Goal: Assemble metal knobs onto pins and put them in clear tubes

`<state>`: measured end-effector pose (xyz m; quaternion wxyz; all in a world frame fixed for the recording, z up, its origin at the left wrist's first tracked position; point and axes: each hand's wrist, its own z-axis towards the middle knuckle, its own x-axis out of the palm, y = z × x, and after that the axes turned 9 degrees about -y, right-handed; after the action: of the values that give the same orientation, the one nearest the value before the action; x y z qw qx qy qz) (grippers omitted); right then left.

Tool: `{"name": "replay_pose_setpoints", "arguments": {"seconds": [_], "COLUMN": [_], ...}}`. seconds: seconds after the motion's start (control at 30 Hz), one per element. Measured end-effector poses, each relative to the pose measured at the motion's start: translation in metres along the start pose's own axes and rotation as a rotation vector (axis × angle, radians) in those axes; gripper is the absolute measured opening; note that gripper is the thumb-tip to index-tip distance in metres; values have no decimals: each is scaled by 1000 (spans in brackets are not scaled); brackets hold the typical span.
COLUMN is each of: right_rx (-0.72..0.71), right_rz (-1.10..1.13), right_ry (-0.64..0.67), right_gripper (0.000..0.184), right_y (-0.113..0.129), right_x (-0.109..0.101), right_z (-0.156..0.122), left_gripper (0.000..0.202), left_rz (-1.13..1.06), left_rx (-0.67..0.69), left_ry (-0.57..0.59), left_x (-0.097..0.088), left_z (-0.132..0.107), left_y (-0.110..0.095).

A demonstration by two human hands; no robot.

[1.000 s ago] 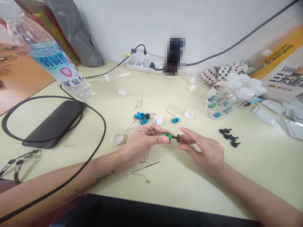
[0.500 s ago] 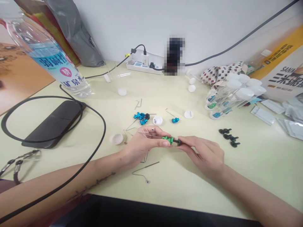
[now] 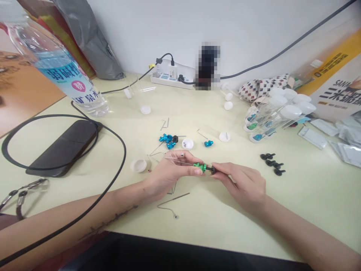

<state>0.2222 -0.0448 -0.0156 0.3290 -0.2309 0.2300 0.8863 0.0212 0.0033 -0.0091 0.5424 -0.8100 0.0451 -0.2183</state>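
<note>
The left hand (image 3: 169, 175) grasps a green anodised metal fitting (image 3: 199, 167) between thumb and fingers, and the right hand (image 3: 242, 184) pinches a black plastic plug (image 3: 213, 170) at the fitting's right end, so both grips are closed on one assembly held between the hands. A thin steel wire (image 3: 177, 160) extends from the fitting toward the left, running over the left hand's fingers. The assembly's long axis lies nearly level across the view, with the wire end to the left and the plug end to the right; the two hands are about equally near it. Below the hands lies a bent wire (image 3: 169, 205). Beyond them, on the cream desk surface (image 3: 310, 203), are a white plastic cap (image 3: 187, 143), a cluster of blue metal fittings (image 3: 167, 138), a single blue metal fitting (image 3: 208, 143) and a row of black plastic plugs (image 3: 272, 162). Clear capped tubes (image 3: 278, 116) stand grouped at the far right. A water bottle (image 3: 56, 64) lies at far left, and a power strip (image 3: 163, 79) sits against the white wall (image 3: 141, 34).
</note>
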Motion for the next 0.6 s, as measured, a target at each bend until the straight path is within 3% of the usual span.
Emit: {"name": "replay_pose_setpoints", "arguments": {"seconds": [0.6], "right_rx": [18], "right_rz": [25], "right_ry": [6], "right_gripper": [18], "right_y": [0], "right_x": [0], "right_z": [1], "left_gripper": [16], "left_rz": [9], "left_rx": [7], "left_ry": [15], "left_x": [0], "left_z": [-1], "left_y": [1]}}
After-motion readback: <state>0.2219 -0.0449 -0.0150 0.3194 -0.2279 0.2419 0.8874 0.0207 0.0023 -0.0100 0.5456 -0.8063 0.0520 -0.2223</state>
